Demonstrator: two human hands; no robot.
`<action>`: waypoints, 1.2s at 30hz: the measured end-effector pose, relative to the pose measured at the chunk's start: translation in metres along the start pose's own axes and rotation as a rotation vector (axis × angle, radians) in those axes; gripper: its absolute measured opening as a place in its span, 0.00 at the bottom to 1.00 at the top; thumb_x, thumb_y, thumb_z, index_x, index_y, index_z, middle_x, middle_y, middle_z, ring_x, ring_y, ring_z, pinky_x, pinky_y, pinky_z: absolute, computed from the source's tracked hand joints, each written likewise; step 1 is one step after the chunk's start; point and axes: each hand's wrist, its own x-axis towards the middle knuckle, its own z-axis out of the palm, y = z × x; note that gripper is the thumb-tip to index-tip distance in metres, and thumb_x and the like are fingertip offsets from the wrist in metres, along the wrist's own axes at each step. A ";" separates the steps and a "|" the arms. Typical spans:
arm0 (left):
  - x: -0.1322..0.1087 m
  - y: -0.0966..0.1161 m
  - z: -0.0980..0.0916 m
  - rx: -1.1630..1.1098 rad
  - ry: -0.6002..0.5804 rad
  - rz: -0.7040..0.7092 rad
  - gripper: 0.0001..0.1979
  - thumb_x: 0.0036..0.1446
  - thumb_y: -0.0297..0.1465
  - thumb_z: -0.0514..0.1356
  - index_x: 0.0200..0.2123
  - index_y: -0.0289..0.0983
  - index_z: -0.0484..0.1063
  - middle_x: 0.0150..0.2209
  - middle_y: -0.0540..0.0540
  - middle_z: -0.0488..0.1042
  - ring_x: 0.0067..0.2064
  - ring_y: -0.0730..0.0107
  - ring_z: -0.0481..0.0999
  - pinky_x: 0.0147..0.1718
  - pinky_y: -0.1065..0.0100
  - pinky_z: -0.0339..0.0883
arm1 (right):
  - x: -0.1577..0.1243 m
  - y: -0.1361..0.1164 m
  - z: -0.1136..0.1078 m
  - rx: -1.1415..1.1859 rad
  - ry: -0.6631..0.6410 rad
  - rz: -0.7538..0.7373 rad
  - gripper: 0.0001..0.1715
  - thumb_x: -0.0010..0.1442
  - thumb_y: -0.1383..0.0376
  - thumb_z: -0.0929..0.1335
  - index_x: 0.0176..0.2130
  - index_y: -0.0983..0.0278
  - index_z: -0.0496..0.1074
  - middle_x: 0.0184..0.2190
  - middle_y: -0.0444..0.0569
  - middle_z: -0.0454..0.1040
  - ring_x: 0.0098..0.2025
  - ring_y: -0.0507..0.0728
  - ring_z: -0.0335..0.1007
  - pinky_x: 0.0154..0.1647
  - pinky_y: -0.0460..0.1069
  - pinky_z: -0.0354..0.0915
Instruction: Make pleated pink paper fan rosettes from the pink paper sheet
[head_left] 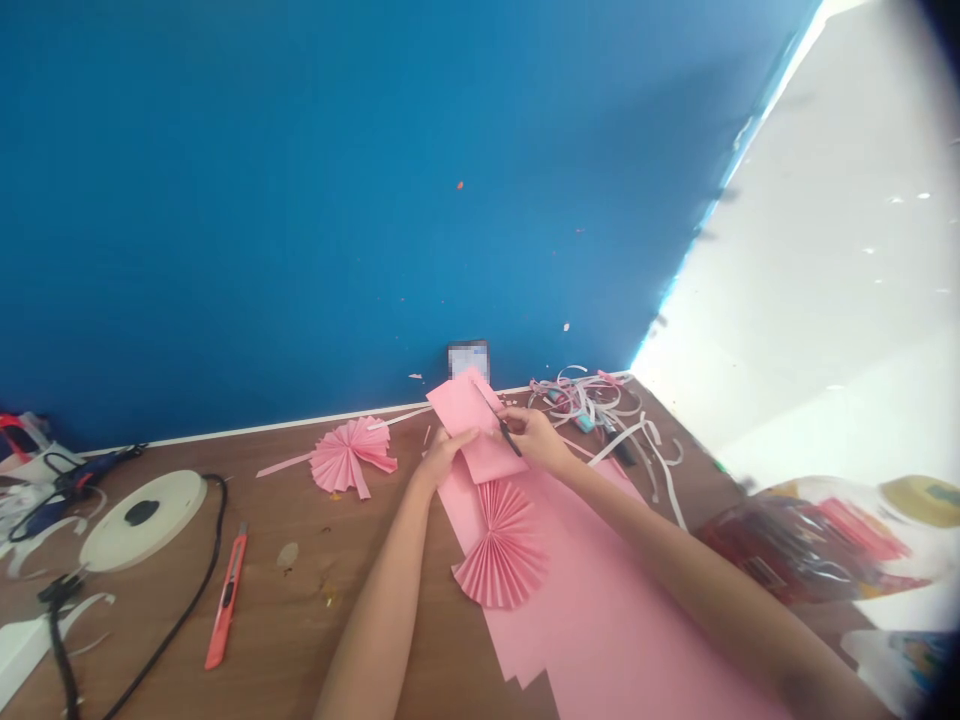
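Observation:
My left hand [444, 455] pinches the left edge of a piece of pink paper [461, 400], held up above the table. In my right hand [529, 437] is a pair of scissors [508, 436], whose blades lie at the right side of that paper. A narrow strip stands partly apart along the cut. Just below my hands a pleated pink paper fan [501, 550] rests on a large pink sheet [600, 600]. Another pleated fan [349, 455], with a pink strip beside it, lies to the left on the brown table.
An orange box cutter [226, 600] lies on the table [300, 640] at left, near a white round reel [142, 522] and a black cable [187, 610]. A phone [468, 360] leans on the blue wall. Tangled ribbons [592, 405] and plastic bags [810, 540] are at right.

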 end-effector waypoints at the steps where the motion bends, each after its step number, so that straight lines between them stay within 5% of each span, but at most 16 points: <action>1: -0.001 0.001 0.001 -0.005 -0.005 0.004 0.25 0.41 0.37 0.69 0.44 0.33 0.76 0.42 0.38 0.78 0.47 0.53 0.75 0.49 0.57 0.64 | 0.000 0.001 0.000 -0.002 0.003 0.000 0.18 0.50 0.54 0.69 0.33 0.66 0.74 0.19 0.43 0.65 0.22 0.51 0.58 0.22 0.46 0.52; 10: 0.000 0.000 0.000 -0.016 0.008 -0.012 0.25 0.40 0.37 0.69 0.42 0.32 0.77 0.41 0.38 0.78 0.46 0.53 0.76 0.48 0.58 0.65 | 0.000 0.004 0.001 -0.033 0.013 -0.008 0.18 0.50 0.53 0.69 0.32 0.66 0.73 0.19 0.43 0.65 0.23 0.51 0.58 0.23 0.45 0.52; 16: -0.001 0.003 0.002 0.075 -0.117 -0.035 0.25 0.42 0.34 0.68 0.46 0.33 0.75 0.42 0.38 0.77 0.47 0.52 0.75 0.45 0.58 0.66 | 0.000 -0.001 0.001 -0.015 0.056 -0.013 0.18 0.50 0.53 0.69 0.31 0.66 0.71 0.20 0.42 0.63 0.22 0.50 0.54 0.23 0.45 0.51; 25: -0.002 0.002 0.002 0.072 -0.076 -0.046 0.26 0.41 0.33 0.68 0.46 0.33 0.73 0.40 0.39 0.78 0.44 0.55 0.75 0.44 0.59 0.66 | 0.001 0.003 -0.002 0.016 0.061 0.004 0.19 0.51 0.52 0.69 0.30 0.67 0.70 0.18 0.39 0.55 0.21 0.47 0.47 0.21 0.44 0.47; 31: 0.000 -0.002 -0.004 -0.121 0.162 -0.071 0.22 0.38 0.30 0.69 0.40 0.33 0.74 0.38 0.42 0.78 0.38 0.61 0.77 0.40 0.62 0.68 | 0.000 -0.002 0.001 0.150 0.024 0.077 0.21 0.50 0.51 0.70 0.34 0.66 0.70 0.17 0.39 0.61 0.19 0.48 0.55 0.19 0.43 0.53; 36: -0.002 0.017 -0.012 -0.465 0.331 -0.090 0.17 0.45 0.33 0.66 0.38 0.31 0.74 0.31 0.45 0.78 0.32 0.66 0.78 0.38 0.65 0.70 | 0.001 -0.008 -0.001 0.254 0.011 0.099 0.25 0.48 0.50 0.71 0.38 0.66 0.70 0.19 0.42 0.68 0.19 0.51 0.64 0.21 0.45 0.60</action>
